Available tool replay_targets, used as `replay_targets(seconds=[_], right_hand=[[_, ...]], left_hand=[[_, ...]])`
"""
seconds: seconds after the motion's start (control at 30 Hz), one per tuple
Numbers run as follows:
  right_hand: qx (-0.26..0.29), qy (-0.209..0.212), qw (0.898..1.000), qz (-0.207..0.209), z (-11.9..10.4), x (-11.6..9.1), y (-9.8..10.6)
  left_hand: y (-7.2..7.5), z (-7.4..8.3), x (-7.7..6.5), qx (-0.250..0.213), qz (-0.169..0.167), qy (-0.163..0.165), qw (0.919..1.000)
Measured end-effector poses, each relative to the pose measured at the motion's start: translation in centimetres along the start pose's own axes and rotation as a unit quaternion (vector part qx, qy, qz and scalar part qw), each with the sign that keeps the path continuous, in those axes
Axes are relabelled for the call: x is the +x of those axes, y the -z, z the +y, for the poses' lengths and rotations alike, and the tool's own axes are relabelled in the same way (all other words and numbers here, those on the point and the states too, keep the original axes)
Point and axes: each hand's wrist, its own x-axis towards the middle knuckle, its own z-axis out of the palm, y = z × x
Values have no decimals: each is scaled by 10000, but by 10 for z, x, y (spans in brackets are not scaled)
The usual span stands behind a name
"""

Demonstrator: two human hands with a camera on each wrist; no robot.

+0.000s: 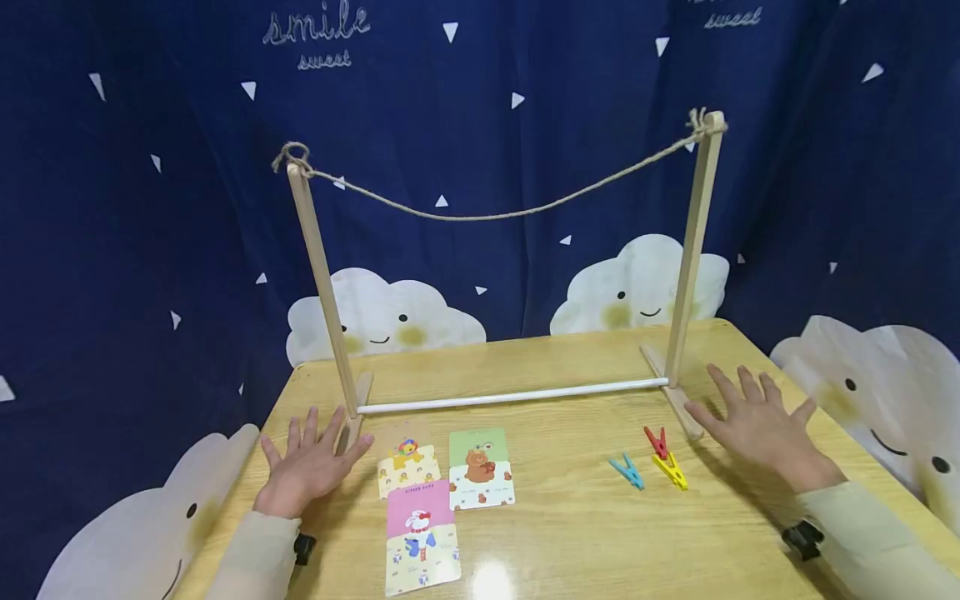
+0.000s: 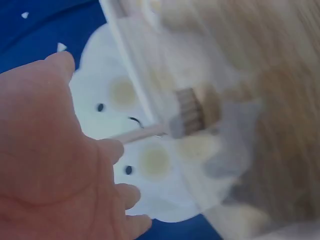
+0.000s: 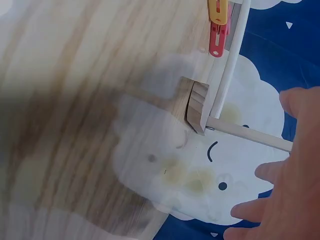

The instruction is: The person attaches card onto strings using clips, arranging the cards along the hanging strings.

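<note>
My left hand [image 1: 311, 461] is spread over the table's left side, fingers apart, near the left foot of a wooden frame [image 1: 322, 283]. On the other side, my right hand [image 1: 765, 429] has its fingers spread beside the frame's right foot [image 1: 682, 404]. Neither hand holds anything. A sagging twine [image 1: 480, 218] is tied between the tops of the two posts. Three cards lie near the left hand: a lion card [image 1: 407, 462], a bear card [image 1: 482, 468] and a pink rabbit card [image 1: 422, 537]. Left of the right hand are blue [image 1: 627, 472], red [image 1: 657, 442] and yellow [image 1: 671, 472] clothespins.
A white rod [image 1: 517, 396] joins the posts low down. The wooden table [image 1: 555, 542] ends at the back against a dark blue curtain [image 1: 510, 108] with white clouds and triangles. The lower ends of the lion and bear cards lie close to the rabbit card.
</note>
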Motion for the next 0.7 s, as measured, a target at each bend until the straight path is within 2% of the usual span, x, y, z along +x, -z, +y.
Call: replay_targets(seconds=[0.13, 0.33, 0.5, 0.7], right_hand=[[79, 60, 9997, 217, 0, 0, -1], [449, 344, 9973, 466, -8, 4, -3], [1165, 569, 9909, 362, -18, 5, -2], [1555, 673, 9854, 155, -26, 8, -4]], left_hand=[[6, 14, -10, -5, -141, -115, 9998], [13, 38, -19, -304, -132, -614, 9976], [6, 49, -21, -720, -150, -1022, 9920], [-8, 50, -23, -1400, -170, -1183, 9829]])
